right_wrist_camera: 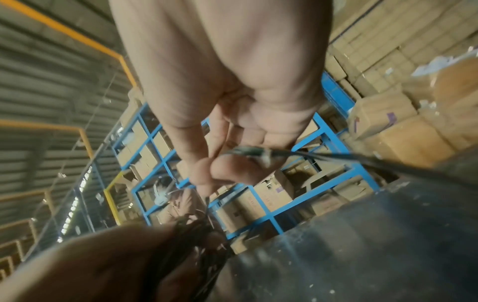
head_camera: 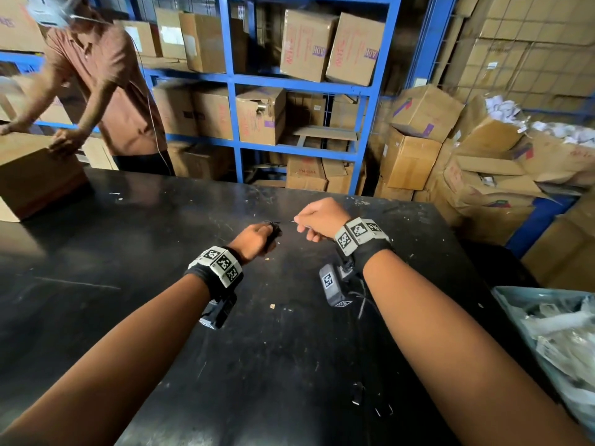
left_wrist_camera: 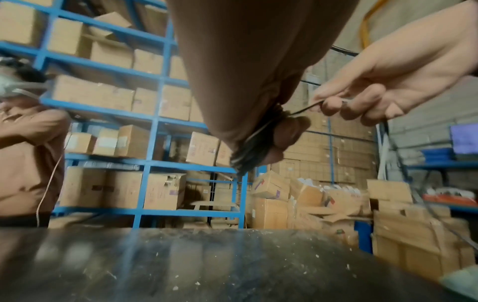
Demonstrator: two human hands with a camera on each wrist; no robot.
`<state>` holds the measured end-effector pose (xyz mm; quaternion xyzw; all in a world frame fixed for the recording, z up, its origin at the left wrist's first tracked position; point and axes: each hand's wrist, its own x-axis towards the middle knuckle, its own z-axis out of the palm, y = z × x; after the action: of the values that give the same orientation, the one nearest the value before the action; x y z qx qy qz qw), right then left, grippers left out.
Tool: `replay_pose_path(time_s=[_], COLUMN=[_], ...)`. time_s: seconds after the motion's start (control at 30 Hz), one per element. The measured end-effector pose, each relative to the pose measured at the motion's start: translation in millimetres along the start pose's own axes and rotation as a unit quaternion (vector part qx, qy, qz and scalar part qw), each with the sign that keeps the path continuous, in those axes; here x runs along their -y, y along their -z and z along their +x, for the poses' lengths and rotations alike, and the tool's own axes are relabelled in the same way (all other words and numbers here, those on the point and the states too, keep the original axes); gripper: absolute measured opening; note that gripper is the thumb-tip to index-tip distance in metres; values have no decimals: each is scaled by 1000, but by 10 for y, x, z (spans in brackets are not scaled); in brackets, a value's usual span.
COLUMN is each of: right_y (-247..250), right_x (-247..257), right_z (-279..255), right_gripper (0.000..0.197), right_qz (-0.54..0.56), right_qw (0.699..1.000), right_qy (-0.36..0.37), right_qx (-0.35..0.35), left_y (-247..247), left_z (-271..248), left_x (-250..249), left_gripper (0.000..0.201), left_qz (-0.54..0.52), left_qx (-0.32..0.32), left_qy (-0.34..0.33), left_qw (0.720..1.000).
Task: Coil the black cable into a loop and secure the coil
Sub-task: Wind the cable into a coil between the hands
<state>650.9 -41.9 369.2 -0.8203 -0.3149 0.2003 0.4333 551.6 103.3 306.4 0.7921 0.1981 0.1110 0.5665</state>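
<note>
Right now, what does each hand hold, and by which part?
Left hand grips the coiled cable bundle around its middle; right hand pinches a thin strand leaving it.

Black table (head_camera: 289,333) w/ cardboard box (head_camera: 35,178)

text: none legible | cardboard boxes (head_camera: 307,46): red print, blurred, upside down

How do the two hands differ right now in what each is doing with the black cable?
The left hand grips the bundled coil of black cable in a closed fist; the right hand only pinches a single thin strand at its fingertips. The left hand sits lower and nearer the black table; the right is held slightly higher. Both are curled, above the table, joined by the taut strand.
</note>
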Motion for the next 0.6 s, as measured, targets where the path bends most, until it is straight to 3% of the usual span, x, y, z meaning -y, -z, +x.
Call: replay_pose_path(time_s=[0.17,0.3,0.47,0.6], right_y=[-240,-373,-593,-709], right_x=[42,-69,-184,-338], right_z=[-120,-215,-301,-320], right_gripper=[3,10,1,17], right_qz=[102,149,164,137], right_qw=[994,984,977,981], right_qy=[3,8,43,16], right_qx=[51,94,127,137], left_y=[70,168,121,118], left_z=[76,133,87,71], left_x=[-16,-36,-185,-341], left_gripper=[28,32,34,36], left_qz=[3,-180,-332,-460], left_qx=[-60,-136,-103,-44], left_qy=[-23,7,-19,-18], left_qw=[998,974,938,887])
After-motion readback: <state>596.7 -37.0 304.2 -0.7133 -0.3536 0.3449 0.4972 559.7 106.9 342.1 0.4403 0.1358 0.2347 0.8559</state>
